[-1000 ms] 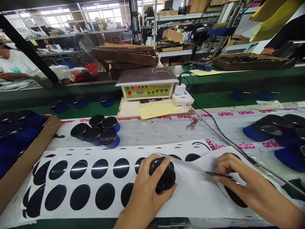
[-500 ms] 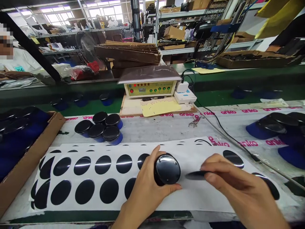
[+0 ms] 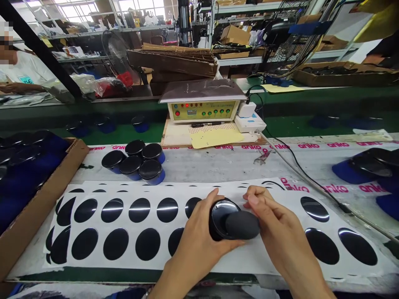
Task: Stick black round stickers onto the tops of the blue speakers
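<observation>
My left hand is wrapped around a round black part, its glossy circular face turned up toward me. A thin, matte black round sticker hangs tilted over that face, covering its lower right portion. At the sticker's right edge is my right hand, closed, with thumb and fingertips pinched together above it. Whether the sticker touches the part's face, I cannot tell. Beneath both hands lies a white sticker sheet with rows of glossy black discs; bare white backing shows around the hands.
Several black-topped blue parts stand behind the sheet. A cardboard box of similar parts is at left, and more parts sit at right. A control box stands at the back; a cable crosses the right side.
My right hand has moved left to the part, bringing the sticker over its face. The sticker has turned from nearly edge-on to showing its matte side. The view has shifted slightly.
</observation>
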Motion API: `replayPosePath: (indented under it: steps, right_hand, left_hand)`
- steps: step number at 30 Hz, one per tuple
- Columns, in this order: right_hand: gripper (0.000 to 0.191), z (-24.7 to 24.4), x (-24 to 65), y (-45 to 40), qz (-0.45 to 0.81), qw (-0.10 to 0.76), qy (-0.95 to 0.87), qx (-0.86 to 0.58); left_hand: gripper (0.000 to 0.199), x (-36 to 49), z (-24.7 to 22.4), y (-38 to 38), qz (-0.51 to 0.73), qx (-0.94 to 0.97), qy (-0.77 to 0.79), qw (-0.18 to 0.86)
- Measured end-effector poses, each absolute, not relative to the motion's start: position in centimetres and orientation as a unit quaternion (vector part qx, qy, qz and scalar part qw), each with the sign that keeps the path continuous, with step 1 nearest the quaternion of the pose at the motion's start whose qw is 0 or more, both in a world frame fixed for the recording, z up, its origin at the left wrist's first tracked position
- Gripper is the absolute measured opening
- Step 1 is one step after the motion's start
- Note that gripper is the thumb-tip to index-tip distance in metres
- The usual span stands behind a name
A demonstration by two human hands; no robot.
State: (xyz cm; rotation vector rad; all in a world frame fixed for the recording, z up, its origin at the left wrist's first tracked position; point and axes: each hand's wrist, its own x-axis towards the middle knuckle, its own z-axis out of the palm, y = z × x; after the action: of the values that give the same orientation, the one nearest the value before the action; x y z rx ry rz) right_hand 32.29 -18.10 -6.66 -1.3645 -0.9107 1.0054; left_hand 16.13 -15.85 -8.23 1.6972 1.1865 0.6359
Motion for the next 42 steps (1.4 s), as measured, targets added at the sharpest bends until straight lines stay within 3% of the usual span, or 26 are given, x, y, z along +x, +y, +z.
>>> replayPosePath:
  steps: [7, 11, 15, 22, 28, 35, 42]
  right_hand:
    - [0.034, -6.5, 33.0, -18.3, 0.451, 0.564, -0.382, -0.576]
    - [0.033, -5.9, 33.3, -18.1, 0.481, 0.620, -0.288, -0.548]
    - [0.029, -5.9, 33.0, -17.9, 0.540, 0.623, -0.236, -0.514]
    - [0.031, -6.0, 32.0, -17.8, 0.518, 0.598, -0.275, -0.547]
    - [0.042, -6.8, 31.2, -17.5, 0.516, 0.580, -0.308, -0.550]
    - [0.034, -7.9, 31.3, -17.8, 0.488, 0.572, -0.360, -0.552]
    - [0.031, -7.1, 31.0, -17.6, 0.340, 0.552, -0.451, -0.613]
  left_hand:
    - [0.096, 16.1, -8.7, -15.7, 0.264, 0.718, 0.471, 0.439]
    - [0.079, 15.7, -9.2, -15.8, 0.298, 0.791, 0.398, 0.356]
    - [0.065, 15.4, -9.4, -15.8, 0.299, 0.829, 0.359, 0.307]
    - [0.118, 15.9, -9.2, -15.8, 0.285, 0.750, 0.447, 0.396]
    - [0.124, 16.0, -9.1, -15.7, 0.284, 0.724, 0.459, 0.431]
    - [0.120, 16.2, -8.8, -15.6, 0.267, 0.724, 0.455, 0.444]
    - [0.117, 16.1, -8.6, -15.6, 0.254, 0.720, 0.466, 0.448]
